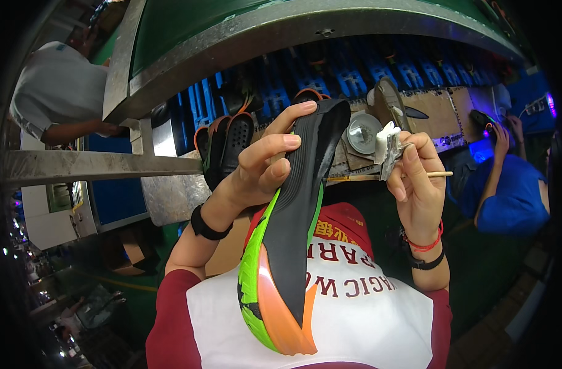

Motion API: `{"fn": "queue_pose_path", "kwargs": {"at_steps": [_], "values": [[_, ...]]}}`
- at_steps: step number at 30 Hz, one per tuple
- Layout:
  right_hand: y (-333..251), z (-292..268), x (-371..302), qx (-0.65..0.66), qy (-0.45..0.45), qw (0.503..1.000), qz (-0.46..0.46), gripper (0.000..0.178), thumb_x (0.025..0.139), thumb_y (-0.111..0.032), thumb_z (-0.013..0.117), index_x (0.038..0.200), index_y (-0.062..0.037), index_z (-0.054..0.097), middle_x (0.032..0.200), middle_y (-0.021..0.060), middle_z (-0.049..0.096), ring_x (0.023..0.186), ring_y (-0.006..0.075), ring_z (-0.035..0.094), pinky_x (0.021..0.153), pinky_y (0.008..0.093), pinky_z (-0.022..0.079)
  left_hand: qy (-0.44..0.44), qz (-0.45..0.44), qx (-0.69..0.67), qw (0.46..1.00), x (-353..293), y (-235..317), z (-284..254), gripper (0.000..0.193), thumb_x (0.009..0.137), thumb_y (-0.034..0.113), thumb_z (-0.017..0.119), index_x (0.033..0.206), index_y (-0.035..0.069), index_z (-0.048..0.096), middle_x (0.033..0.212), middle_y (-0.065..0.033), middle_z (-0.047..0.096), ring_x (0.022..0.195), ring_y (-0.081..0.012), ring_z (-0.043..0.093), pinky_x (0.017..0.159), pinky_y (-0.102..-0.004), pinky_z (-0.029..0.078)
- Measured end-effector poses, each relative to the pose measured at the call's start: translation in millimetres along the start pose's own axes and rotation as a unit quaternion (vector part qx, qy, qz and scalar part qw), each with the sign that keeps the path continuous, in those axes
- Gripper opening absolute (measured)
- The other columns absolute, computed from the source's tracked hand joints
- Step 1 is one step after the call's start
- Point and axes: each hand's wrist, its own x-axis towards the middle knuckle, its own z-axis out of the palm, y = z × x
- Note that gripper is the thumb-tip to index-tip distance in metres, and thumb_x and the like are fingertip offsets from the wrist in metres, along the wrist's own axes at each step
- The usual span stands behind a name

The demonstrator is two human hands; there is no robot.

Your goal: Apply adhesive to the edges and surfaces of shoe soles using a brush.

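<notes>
My left hand (259, 161) is closed around a shoe sole (293, 203), its fingertips on the ribbed black side. The sole stands tilted lengthwise in front of my chest, with a black middle, bright green edging and an orange end nearest me. To its right, my right hand (419, 184) pinches a crumpled grey scrap of rag (388, 157) topped with white. A thin brush with a pale wooden handle (439, 174) also passes through this hand and points left toward the sole. The scrap appears apart from the sole.
Dark soles with orange rims (238, 138) stand behind my left hand. A shallow grey dish (353, 147) and a dark shoe-shaped piece (388, 101) lie on the cardboard-covered bench (438, 114). A metal frame (102, 167) crosses at left. People in grey (59, 86) and blue (511, 197) work nearby.
</notes>
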Motion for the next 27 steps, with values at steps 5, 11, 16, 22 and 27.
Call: {"fn": "queue_pose_path", "kwargs": {"at_steps": [5,11,16,22,27], "values": [[0,-4,1,0.009,0.000,1.000,0.000,0.012,0.094,-0.012,0.047,0.095,0.0001,0.050,0.096,0.0105,0.057,0.048,0.0051,0.043,0.041,0.0156,0.029,-0.011,-0.015,-0.007,1.000,-3,-2,1,0.077,0.078,-0.001,0.062,0.137,0.031,0.023,0.123,-0.0155,0.035,0.113,-0.0463,0.044,0.089,-0.0434,0.047],[-1,-1,2,0.007,-0.003,1.000,0.015,0.012,0.094,-0.012,0.047,0.095,-0.0001,0.050,0.098,0.0113,0.057,0.048,0.0051,0.043,0.042,0.0158,0.030,0.003,0.007,0.019,1.000,-5,-8,2,0.094,0.068,-0.007,0.068,0.139,0.032,0.021,0.122,-0.0105,0.033,0.113,-0.0470,0.043,0.089,-0.0440,0.048],[-1,-4,2,0.016,-0.007,1.000,0.018,0.011,0.094,-0.011,0.046,0.094,-0.0005,0.049,0.100,0.0118,0.057,0.049,0.0050,0.043,0.042,0.0158,0.031,0.007,0.014,0.040,0.999,-3,-8,4,0.100,0.064,-0.008,0.070,0.139,0.033,0.020,0.121,-0.0089,0.032,0.113,-0.0470,0.044,0.089,-0.0433,0.049],[-1,-6,2,0.028,-0.009,0.999,0.019,0.011,0.094,-0.011,0.045,0.094,-0.0006,0.049,0.101,0.0119,0.058,0.049,0.0049,0.043,0.043,0.0157,0.032,0.008,0.013,0.052,0.999,-2,-6,4,0.099,0.064,-0.008,0.070,0.139,0.033,0.020,0.121,-0.0090,0.032,0.113,-0.0467,0.044,0.089,-0.0422,0.050],[-2,-8,2,0.035,-0.013,0.999,0.023,0.011,0.095,-0.011,0.045,0.094,-0.0007,0.049,0.101,0.0120,0.058,0.048,0.0049,0.043,0.043,0.0158,0.032,0.005,0.006,0.043,0.999,-1,-6,5,0.097,0.066,-0.008,0.069,0.139,0.033,0.020,0.121,-0.0092,0.032,0.114,-0.0470,0.043,0.089,-0.0425,0.049]]}}
